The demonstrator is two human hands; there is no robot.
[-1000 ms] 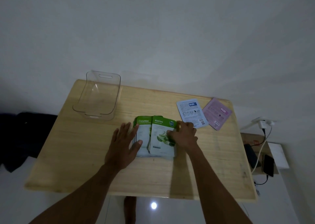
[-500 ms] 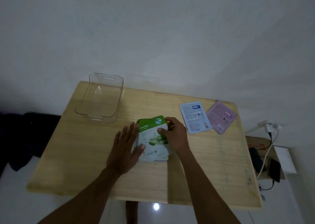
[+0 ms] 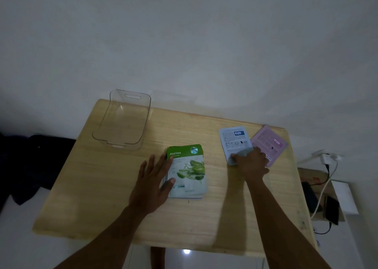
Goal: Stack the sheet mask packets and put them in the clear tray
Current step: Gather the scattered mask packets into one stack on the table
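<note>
Head view: I see a wooden table [image 3: 114, 187] from above, both my hands over it, and the light is dim.
Stack: the green packets [image 3: 187, 172] lie flat near the table's middle, the Aloe Vera one on top, edges of others showing under its left and near sides.
Stack direction: long axis runs from me toward the wall, green header at the far end, tipped slightly left.
Left hand: my left hand [image 3: 153, 185] lies flat with fingers spread, fingertips and thumb on the stack's left edge, closed around nothing.
Right hand: my right hand [image 3: 252, 163] presses palm down on the near end of the white packet [image 3: 235, 141]; fingers are on its lower corner, and I cannot tell whether they pinch it or only press.
White packet direction: printed back up, long axis toward the wall, leaning a little left.
Pink packet: the pink packet [image 3: 270, 143] lies just right of the white one, turned diagonally, its near edge partly under my right hand.
Tray: the clear tray [image 3: 143, 129] sits at the far left corner, long axis toward the wall, handle slot at the far end, well apart from the stack.
Open room: bare wood between stack and tray, and a wide bare strip along the near edge.
Right edge: the pink packet reaches close to the table's right edge.
</note>
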